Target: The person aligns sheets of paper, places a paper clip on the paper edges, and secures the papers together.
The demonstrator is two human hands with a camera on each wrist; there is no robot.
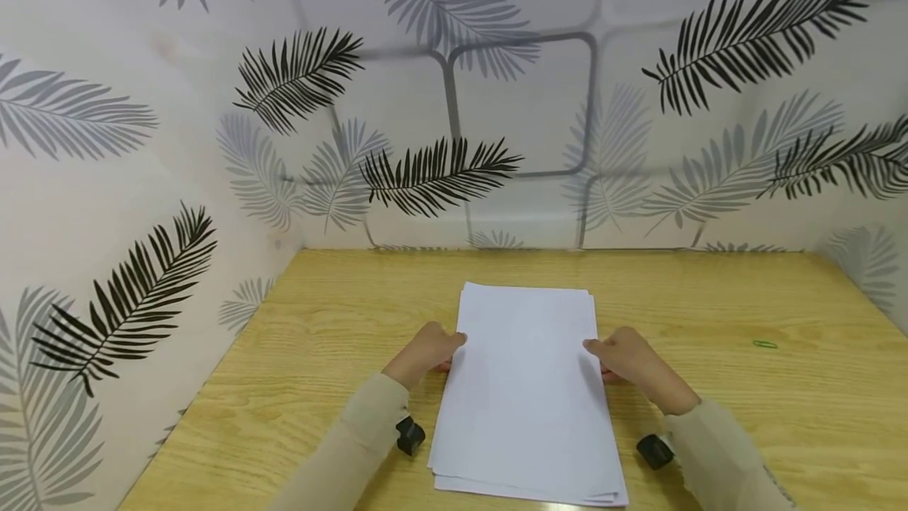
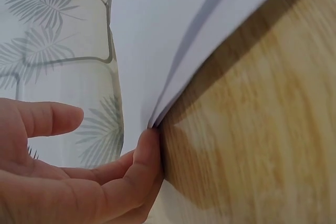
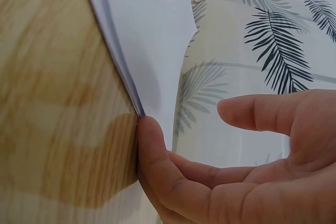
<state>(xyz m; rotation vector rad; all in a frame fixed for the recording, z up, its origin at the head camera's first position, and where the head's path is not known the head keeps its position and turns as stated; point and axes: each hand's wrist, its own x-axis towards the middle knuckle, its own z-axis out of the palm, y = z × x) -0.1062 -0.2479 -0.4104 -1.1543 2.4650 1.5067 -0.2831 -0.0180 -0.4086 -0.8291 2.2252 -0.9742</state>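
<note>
A stack of white paper sheets [image 1: 525,393] lies lengthwise on the wooden table, its lower sheets fanned out slightly at the near edge. My left hand [image 1: 429,349] is at the stack's left edge and my right hand [image 1: 627,357] at its right edge. In the left wrist view, the fingertips [image 2: 148,148] touch the side of the sheets, while the thumb stands apart from them. Much the same shows in the right wrist view: fingertips [image 3: 152,132] against the paper's edge, thumb raised with a gap. Small gaps part some sheets along both sides.
A small green paper clip [image 1: 765,344] lies on the table [image 1: 745,290] to the right of the stack. Behind and to the left rise walls covered with a leaf-patterned sheet [image 1: 525,211]. Black wrist devices [image 1: 410,436] sit by both sleeves.
</note>
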